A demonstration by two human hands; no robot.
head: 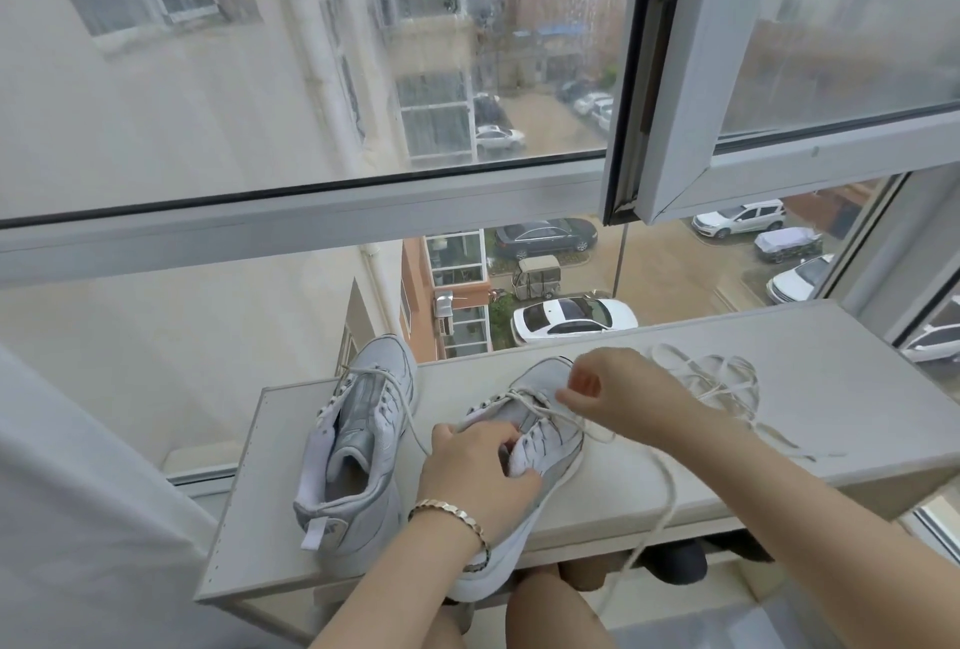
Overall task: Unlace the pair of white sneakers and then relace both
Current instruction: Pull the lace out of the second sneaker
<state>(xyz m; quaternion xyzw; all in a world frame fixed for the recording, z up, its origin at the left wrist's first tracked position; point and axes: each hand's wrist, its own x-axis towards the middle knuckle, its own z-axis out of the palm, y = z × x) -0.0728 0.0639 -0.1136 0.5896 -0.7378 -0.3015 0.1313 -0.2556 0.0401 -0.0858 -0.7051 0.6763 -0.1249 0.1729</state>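
Two white sneakers stand on a pale shelf [675, 482] by the window. The left sneaker [358, 445] stands toes toward the glass, with only a little lace near its toe. The right sneaker [540, 445] overhangs the shelf's near edge. My left hand [478, 471] grips its tongue and upper at the opening. My right hand [618, 399] pinches the lace [662, 487] near the toe eyelets; the lace's free end trails off the front edge. A second, loose lace [727, 383] lies in a heap on the shelf to the right.
A large window with rain on the glass stands right behind the shelf. An open sash [675, 128] juts inward above the right side. White fabric [78, 518] fills the lower left. My knees and a dark object [675, 562] show under the shelf.
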